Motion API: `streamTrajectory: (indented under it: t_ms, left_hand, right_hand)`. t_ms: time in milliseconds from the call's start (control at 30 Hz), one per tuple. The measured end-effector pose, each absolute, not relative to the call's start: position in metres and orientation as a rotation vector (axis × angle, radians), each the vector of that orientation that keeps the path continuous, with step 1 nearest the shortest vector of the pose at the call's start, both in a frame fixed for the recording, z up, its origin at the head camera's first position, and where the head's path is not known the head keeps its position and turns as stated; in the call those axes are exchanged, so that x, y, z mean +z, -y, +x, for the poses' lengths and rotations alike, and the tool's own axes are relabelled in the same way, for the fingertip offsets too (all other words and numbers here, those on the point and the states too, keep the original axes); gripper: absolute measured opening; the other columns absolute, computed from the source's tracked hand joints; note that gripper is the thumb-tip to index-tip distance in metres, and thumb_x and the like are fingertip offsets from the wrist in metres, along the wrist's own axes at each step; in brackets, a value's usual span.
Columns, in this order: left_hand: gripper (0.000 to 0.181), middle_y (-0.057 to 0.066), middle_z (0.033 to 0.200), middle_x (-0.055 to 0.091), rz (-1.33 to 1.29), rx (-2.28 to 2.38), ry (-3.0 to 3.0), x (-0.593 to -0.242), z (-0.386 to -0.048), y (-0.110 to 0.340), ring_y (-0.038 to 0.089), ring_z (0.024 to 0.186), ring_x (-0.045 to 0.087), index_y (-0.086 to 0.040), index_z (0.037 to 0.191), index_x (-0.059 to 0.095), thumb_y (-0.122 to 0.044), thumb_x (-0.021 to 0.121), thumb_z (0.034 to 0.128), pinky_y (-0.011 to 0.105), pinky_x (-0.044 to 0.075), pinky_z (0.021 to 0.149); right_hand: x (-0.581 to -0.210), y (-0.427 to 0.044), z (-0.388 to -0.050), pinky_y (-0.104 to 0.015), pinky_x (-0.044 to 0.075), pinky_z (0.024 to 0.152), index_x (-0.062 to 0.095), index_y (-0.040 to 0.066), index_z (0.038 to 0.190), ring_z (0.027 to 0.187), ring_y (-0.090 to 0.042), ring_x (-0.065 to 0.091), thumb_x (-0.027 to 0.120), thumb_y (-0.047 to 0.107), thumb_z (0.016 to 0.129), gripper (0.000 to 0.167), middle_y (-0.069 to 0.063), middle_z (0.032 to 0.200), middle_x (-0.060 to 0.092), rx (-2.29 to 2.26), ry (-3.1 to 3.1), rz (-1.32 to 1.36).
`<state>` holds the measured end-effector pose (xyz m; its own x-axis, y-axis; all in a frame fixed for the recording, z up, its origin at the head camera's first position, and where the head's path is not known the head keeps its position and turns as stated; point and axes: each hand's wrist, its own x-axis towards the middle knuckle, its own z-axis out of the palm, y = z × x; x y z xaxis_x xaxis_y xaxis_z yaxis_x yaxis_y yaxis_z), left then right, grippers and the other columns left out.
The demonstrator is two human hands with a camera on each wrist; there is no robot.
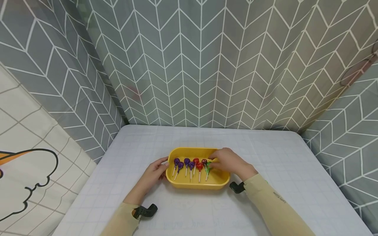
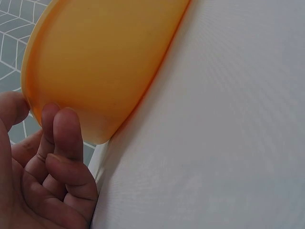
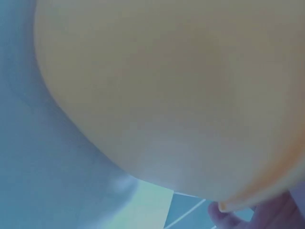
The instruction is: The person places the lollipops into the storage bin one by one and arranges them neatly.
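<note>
A yellow tray (image 1: 198, 186) stands on the table with several lollipops lying in it. Purple-wrapped lollipops (image 1: 187, 161) are to the left, red ones (image 1: 199, 166) near the middle, and a dark red one (image 1: 204, 161) beside a green lollipop (image 1: 208, 167) on the right. My left hand (image 1: 156, 169) grips the tray's left end; in the left wrist view its fingertips (image 2: 67, 126) meet the outer wall. Over the right rim reaches my right hand (image 1: 228, 161), thumb and finger around the green lollipop's head, partly hiding it. The right wrist view mostly shows the tray's outer wall (image 3: 167, 95).
The table (image 1: 183, 213) has a pale grid-patterned cover. Grey curtains (image 1: 192, 65) with white chevron lines hang behind and at the sides. A white tiled-pattern cloth (image 1: 32, 137) with a cartoon outline hangs at left. Dark wrist cameras (image 1: 147, 210) are strapped to both wrists.
</note>
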<state>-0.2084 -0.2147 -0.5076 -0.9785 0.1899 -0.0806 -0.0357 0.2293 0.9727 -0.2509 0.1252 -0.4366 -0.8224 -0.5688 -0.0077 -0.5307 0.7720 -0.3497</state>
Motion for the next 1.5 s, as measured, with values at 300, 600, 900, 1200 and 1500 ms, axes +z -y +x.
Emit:
streamTrajectory:
  t_ms: [300,600,900,1200,1500]
  left_hand:
    - [0.055,0.01,0.092,0.069,0.148,1.836,-2.319,-0.507,-0.208,0.215,0.025,0.071,0.06,-0.016,0.144,0.051,-0.046,0.058,0.0979,0.03,0.048,0.06]
    - [0.053,0.01,0.091,0.069,0.144,1.825,-2.331,-0.506,-0.207,0.214,0.025,0.072,0.059,-0.018,0.144,0.05,-0.044,0.058,0.0992,0.031,0.048,0.06]
    - [0.052,0.01,0.091,0.068,0.131,1.827,-2.327,-0.504,-0.207,0.213,0.026,0.071,0.058,-0.019,0.143,0.051,-0.044,0.058,0.0986,0.03,0.047,0.06]
    - [0.056,0.01,0.09,0.068,0.116,1.826,-2.33,-0.506,-0.207,0.213,0.026,0.071,0.058,-0.019,0.144,0.05,-0.048,0.06,0.0967,0.031,0.048,0.06]
    - [0.06,0.011,0.089,0.067,0.134,1.834,-2.32,-0.506,-0.208,0.214,0.025,0.071,0.058,-0.018,0.144,0.05,-0.051,0.06,0.0952,0.03,0.048,0.059]
  right_hand:
    - [-0.425,-0.136,-0.244,-0.043,0.046,0.098,0.074,0.011,0.115,0.107,-0.023,0.063,0.077,0.026,0.088,0.032,0.001,0.109,0.071,-0.649,-2.83,-0.83]
    - [-0.42,-0.152,-0.239,-0.046,0.047,0.097,0.072,0.011,0.118,0.112,-0.026,0.061,0.077,0.029,0.088,0.035,0.0,0.115,0.069,-0.787,-2.844,-0.822]
    - [-0.419,-0.168,-0.235,-0.047,0.045,0.098,0.072,0.011,0.119,0.115,-0.024,0.061,0.077,0.032,0.087,0.038,0.003,0.117,0.069,-0.874,-2.875,-0.822]
    - [-0.42,-0.188,-0.229,-0.048,0.046,0.096,0.071,0.017,0.121,0.113,-0.02,0.06,0.078,0.034,0.086,0.04,0.007,0.117,0.067,-0.965,-2.859,-0.741]
    - [-0.425,-0.212,-0.224,-0.052,0.046,0.095,0.069,0.02,0.123,0.112,-0.021,0.06,0.074,0.047,0.086,0.047,0.007,0.118,0.066,-0.989,-2.884,-0.697]
